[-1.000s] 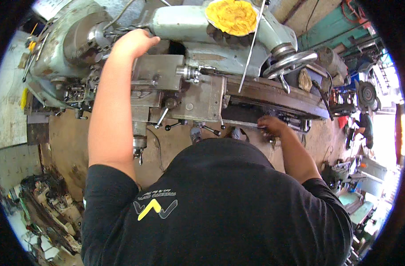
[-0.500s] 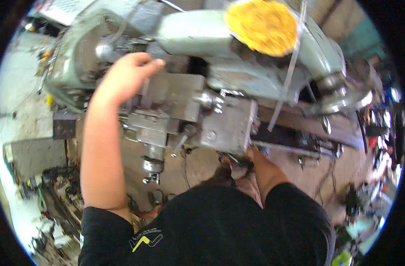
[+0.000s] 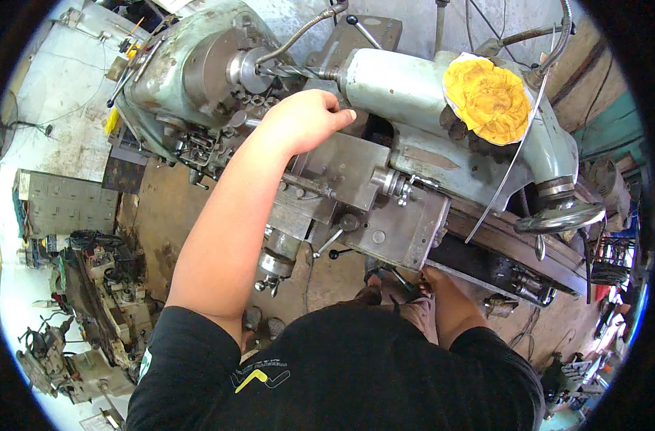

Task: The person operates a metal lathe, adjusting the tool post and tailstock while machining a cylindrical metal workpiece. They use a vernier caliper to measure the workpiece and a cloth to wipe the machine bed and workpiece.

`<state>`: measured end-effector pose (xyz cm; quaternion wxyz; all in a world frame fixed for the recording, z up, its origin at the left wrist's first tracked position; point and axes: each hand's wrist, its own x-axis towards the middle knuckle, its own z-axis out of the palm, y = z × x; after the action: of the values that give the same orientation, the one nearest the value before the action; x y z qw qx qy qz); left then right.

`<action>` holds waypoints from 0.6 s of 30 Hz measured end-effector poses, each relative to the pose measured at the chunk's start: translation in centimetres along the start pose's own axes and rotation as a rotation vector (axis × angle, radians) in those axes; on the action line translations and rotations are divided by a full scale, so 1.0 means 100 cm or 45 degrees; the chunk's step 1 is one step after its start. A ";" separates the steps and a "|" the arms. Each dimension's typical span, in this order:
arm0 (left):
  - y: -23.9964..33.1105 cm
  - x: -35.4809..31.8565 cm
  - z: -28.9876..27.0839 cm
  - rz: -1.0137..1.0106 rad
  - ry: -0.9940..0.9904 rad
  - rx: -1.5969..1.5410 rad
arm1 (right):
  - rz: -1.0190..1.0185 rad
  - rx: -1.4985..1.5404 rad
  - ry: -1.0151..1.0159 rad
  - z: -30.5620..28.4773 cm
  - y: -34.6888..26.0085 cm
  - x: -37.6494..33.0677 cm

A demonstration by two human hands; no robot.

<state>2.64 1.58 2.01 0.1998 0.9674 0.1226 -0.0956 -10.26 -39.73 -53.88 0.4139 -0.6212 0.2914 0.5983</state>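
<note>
A green metal lathe [image 3: 377, 75] stands in front of me. Its grey chuck [image 3: 211, 68] holds a round, shiny workpiece [image 3: 253, 70]. From the tailstock side a twist drill [image 3: 290, 70] points at the workpiece. My left hand [image 3: 306, 122] is just on the near side of the drill, above the carriage, fingers curled and thumb sticking out. Its fingertips and anything in them are hidden. My right hand [image 3: 429, 279] is low at the front corner of the carriage apron [image 3: 406, 233], by a black-handled lever [image 3: 399, 278]. Its fingers are mostly hidden.
A yellow, crumpled cloth-like pad [image 3: 487, 100] lies on the tailstock, beside a long thin rod [image 3: 510, 161]. A flexible hose [image 3: 298, 36] curves over the workpiece. The tailstock handwheel [image 3: 559, 218] is at right. Machine parts [image 3: 105, 287] and a grey cabinet [image 3: 69, 205] stand left.
My view has shifted left and up, so the lathe appears farther right and lower. The left hand keeps about the same place over the carriage; the right hand stays low at its corner.
</note>
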 end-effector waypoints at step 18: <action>0.004 0.003 -0.005 0.001 -0.137 0.093 | -0.163 -0.293 0.313 0.007 -0.038 -0.059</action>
<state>3.13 1.47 2.58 0.1708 0.9676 0.1079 -0.1516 -8.04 -38.02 -47.36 0.3386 -0.7502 0.2292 0.5195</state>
